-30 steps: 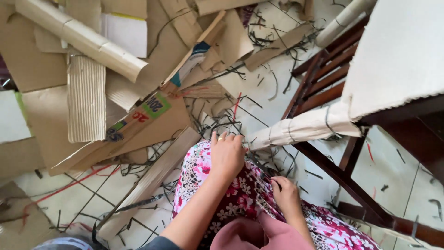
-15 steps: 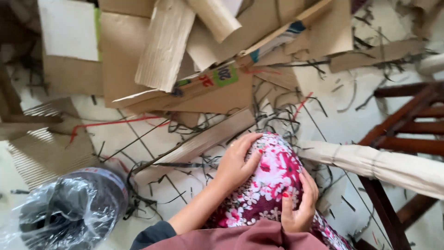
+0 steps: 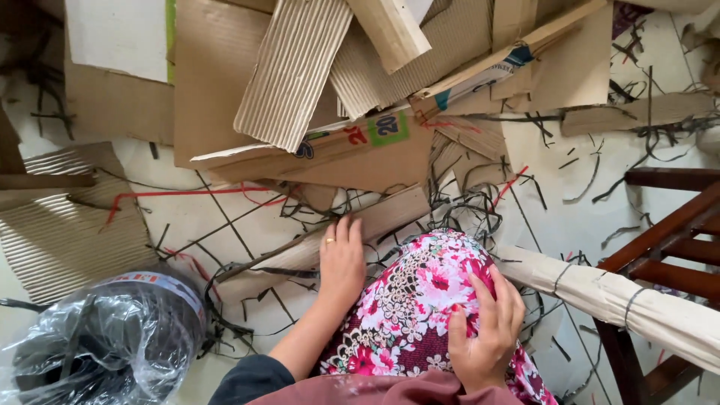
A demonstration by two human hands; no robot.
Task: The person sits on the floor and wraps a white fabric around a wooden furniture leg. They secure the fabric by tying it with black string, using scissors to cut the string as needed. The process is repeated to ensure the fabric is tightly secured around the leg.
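A long cardboard strip [image 3: 322,240] on the tiled floor is touched by the left hand [image 3: 341,259], fingers flat and open, nothing lifted. The right hand [image 3: 487,330], at four o'clock, is spread on the floral-clad knee [image 3: 420,300]. Cardboard sheets [image 3: 300,97] at twelve o'clock lie scattered, unbundled.

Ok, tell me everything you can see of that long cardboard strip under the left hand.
The long cardboard strip is plain brown, flat and narrow, and looks like corrugated board. It lies slanted on the pale tiled floor, rising from lower left to upper right, among thin dark strapping offcuts, some lying across it. The left hand rests palm-down on its middle, fingers flat. Its lower end runs toward the plastic-wrapped roll; its upper end reaches the printed cardboard sheet.
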